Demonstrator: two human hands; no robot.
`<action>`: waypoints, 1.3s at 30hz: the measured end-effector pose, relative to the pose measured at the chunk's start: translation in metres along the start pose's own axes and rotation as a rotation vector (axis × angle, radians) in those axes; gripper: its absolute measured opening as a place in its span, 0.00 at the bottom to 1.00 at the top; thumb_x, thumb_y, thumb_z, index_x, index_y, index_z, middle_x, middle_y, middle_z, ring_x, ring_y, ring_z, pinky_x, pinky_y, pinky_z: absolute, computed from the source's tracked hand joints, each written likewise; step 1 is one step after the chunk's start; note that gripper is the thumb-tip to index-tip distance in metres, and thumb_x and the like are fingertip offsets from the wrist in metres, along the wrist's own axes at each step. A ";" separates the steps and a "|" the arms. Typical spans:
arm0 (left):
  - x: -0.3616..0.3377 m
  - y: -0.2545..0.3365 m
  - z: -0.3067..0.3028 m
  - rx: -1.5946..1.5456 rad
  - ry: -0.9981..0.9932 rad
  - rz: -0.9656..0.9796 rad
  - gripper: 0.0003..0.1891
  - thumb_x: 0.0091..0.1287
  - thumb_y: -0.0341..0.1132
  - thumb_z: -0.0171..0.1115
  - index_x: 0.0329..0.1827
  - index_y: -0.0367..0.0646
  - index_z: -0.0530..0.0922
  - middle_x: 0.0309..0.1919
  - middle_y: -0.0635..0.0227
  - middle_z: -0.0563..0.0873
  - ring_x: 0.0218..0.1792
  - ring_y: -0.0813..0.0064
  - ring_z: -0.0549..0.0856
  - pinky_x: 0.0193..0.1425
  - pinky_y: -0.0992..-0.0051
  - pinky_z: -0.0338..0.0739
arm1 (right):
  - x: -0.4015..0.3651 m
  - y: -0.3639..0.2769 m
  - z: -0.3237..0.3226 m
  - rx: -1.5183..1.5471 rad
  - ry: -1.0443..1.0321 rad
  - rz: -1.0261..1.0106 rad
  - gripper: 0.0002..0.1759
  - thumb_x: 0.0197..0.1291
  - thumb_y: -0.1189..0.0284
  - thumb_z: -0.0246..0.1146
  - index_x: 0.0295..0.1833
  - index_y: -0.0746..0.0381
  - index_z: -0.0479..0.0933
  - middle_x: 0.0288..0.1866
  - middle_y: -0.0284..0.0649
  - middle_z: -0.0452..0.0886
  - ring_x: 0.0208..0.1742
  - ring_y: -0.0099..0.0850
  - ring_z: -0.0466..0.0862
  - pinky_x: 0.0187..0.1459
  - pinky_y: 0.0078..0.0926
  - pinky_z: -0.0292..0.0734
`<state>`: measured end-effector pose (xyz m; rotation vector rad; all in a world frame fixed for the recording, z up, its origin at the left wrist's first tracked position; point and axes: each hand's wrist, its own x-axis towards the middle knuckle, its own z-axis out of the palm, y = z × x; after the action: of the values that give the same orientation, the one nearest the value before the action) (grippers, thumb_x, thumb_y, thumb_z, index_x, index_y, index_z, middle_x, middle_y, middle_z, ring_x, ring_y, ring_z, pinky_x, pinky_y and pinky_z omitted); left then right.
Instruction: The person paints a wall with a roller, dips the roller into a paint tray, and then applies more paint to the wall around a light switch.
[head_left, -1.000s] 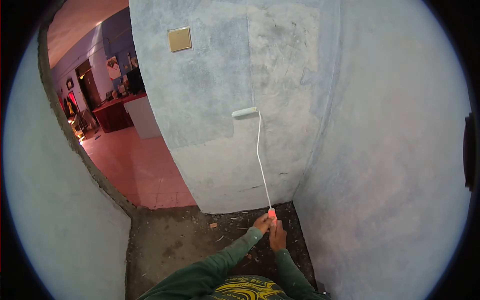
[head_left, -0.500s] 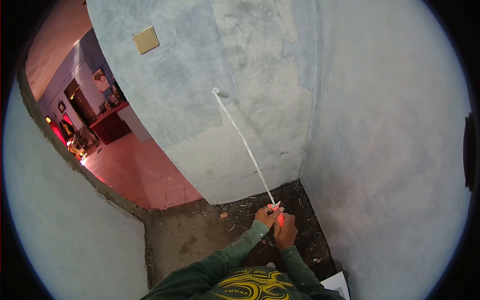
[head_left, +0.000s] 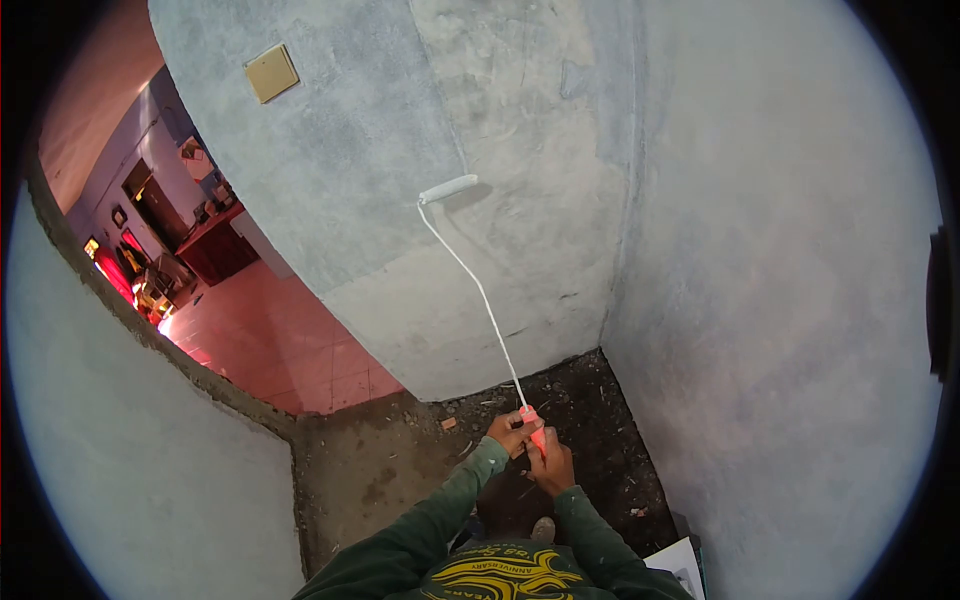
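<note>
A paint roller (head_left: 449, 189) with a white sleeve rests against, or very close to, the grey wall (head_left: 400, 250) ahead. Its long, bent white rod runs down to an orange-red handle (head_left: 535, 430). My left hand (head_left: 512, 433) is closed round the upper part of the handle. Lower on the same handle, my right hand (head_left: 552, 465) is closed too. Both hands are low in front of my body, in green sleeves. The roller casts a shadow to its right on the wall.
A tan switch plate (head_left: 272, 73) is fixed on the wall at upper left. Another plastered wall (head_left: 780, 300) stands close on the right. A doorway at left shows a pink tiled floor (head_left: 290, 340). Debris lies on the dark ground (head_left: 590, 410); a white sheet-like item (head_left: 678, 567) is at lower right.
The roller head has turned from nearly end-on to side-on, showing its full length. The handle and both hands have shifted slightly left and down in view, keeping their grip.
</note>
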<state>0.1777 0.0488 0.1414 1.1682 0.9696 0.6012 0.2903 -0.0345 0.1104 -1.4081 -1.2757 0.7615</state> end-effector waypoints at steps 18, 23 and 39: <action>0.052 -0.029 -0.042 0.165 0.127 -0.009 0.12 0.59 0.42 0.66 0.37 0.41 0.80 0.21 0.73 0.80 0.19 0.84 0.76 0.18 0.82 0.67 | 0.040 0.054 0.046 -0.091 0.100 0.037 0.12 0.63 0.65 0.51 0.42 0.63 0.68 0.30 0.55 0.78 0.35 0.56 0.78 0.31 0.47 0.72; 0.060 -0.031 -0.052 0.136 0.138 0.028 0.13 0.58 0.42 0.66 0.36 0.42 0.80 0.20 0.73 0.79 0.18 0.85 0.75 0.18 0.82 0.67 | 0.049 0.057 0.054 -0.009 0.077 0.059 0.12 0.63 0.65 0.52 0.43 0.64 0.67 0.30 0.56 0.78 0.35 0.56 0.78 0.31 0.47 0.72; 0.051 0.058 -0.059 0.163 0.275 0.258 0.11 0.59 0.39 0.66 0.34 0.39 0.79 0.20 0.74 0.78 0.20 0.86 0.74 0.23 0.82 0.68 | 0.103 -0.025 0.051 -0.036 0.196 -0.172 0.11 0.62 0.66 0.54 0.41 0.63 0.66 0.26 0.55 0.77 0.31 0.58 0.77 0.29 0.48 0.69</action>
<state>0.1559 0.1368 0.1752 1.3927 1.1251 0.9207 0.2595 0.0749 0.1396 -1.3467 -1.2433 0.4748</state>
